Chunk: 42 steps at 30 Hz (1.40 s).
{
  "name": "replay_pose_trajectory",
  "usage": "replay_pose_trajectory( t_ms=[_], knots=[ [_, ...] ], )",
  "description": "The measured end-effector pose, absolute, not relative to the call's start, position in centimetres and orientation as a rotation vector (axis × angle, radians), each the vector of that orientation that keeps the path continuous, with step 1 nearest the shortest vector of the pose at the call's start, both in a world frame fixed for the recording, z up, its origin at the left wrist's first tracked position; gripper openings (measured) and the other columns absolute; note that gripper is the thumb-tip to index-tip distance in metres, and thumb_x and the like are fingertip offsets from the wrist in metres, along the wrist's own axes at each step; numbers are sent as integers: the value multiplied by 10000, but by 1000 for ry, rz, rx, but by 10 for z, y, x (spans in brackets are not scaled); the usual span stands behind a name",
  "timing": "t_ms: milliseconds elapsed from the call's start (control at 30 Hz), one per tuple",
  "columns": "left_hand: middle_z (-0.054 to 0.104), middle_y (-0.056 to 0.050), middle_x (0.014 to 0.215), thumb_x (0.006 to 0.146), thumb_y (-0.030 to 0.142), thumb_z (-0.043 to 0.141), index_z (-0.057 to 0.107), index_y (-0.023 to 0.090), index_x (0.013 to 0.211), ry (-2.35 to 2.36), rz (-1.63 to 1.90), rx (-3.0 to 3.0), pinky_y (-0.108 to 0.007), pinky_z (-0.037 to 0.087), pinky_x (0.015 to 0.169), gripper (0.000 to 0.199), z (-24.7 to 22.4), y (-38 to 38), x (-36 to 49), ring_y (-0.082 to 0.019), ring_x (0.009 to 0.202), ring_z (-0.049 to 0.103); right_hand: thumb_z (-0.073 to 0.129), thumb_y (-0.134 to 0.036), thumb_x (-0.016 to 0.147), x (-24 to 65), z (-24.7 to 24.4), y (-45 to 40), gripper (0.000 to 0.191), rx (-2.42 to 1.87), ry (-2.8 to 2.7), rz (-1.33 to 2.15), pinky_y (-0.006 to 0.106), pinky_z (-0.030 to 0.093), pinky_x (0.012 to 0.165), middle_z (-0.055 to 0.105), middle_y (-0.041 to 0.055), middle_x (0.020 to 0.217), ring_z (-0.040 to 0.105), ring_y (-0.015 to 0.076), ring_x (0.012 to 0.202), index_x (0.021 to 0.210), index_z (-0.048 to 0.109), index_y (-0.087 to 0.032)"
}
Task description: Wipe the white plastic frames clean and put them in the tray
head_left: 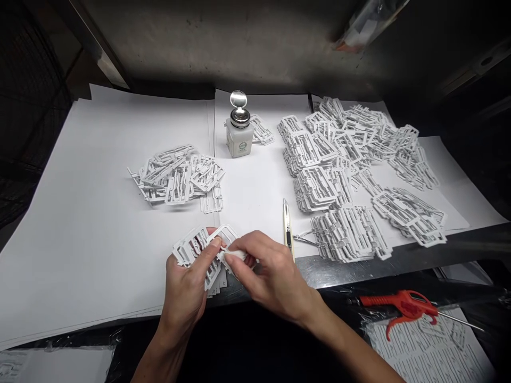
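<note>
My left hand [186,290] holds a fanned bunch of white plastic frames [191,247] near the table's front edge, its thumb pressed on top. My right hand [265,266] pinches the near right end of one white frame [225,232], which lies partly over the bunch. Both hands nearly meet at that frame. Beyond my left hand lies a loose pile of similar frames [178,175]. To the right, several stacks of frames [317,186] stand close together, with a looser heap [371,130] behind them.
A white bottle with a raised metal lid [239,139] stands at the back middle. A yellow cutter [287,226] and metal tweezers [306,240] lie right of my right hand. A red air gun [399,306] rests below the table's right front edge.
</note>
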<state>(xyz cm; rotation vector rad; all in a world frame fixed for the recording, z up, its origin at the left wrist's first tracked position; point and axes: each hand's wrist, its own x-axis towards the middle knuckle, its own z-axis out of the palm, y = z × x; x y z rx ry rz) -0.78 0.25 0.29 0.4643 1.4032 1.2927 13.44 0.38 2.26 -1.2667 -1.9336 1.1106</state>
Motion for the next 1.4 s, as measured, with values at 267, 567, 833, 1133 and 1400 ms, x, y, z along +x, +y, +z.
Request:
replay_pose_trajectory(
  t_ms=[267,567,833,1133,1400],
  knots=[
    [679,-27,787,667,204,716,681,146,871,1408,1314,460,-270,502,709,214,3,5,-9,-169,746,626,535,-179,908,140,27,5,68,-1325,-1976,1121,221,428,652,562,10,873,548,116,698,948,587,-196],
    [683,-44,806,642,213,733,686,135,900,1445,1345,435,-288,513,699,273,7,6,-12,-202,787,632,541,-201,897,157,30,4,151,-1417,-2008,1248,216,363,522,572,-5,723,500,107,572,763,606,-179],
    [659,-43,812,670,209,719,666,133,938,1224,1213,301,-265,516,657,283,3,8,-15,-165,744,612,526,-391,917,161,10,-2,302,-1437,-1587,1547,199,243,429,392,-58,547,338,80,475,721,530,-162],
    [667,-46,859,700,212,698,662,151,963,1232,1191,342,-289,525,666,273,6,3,-14,-191,778,627,580,-401,882,157,7,-1,306,-1361,-1253,1760,195,255,447,436,-37,569,351,79,499,738,554,-133],
    [690,-73,881,686,250,715,681,140,949,1438,1256,579,-365,498,817,286,2,-1,-11,-255,895,632,670,-348,834,165,12,-5,200,-1422,-1169,1465,168,364,427,525,-30,568,462,81,465,810,621,-155]
  ],
)
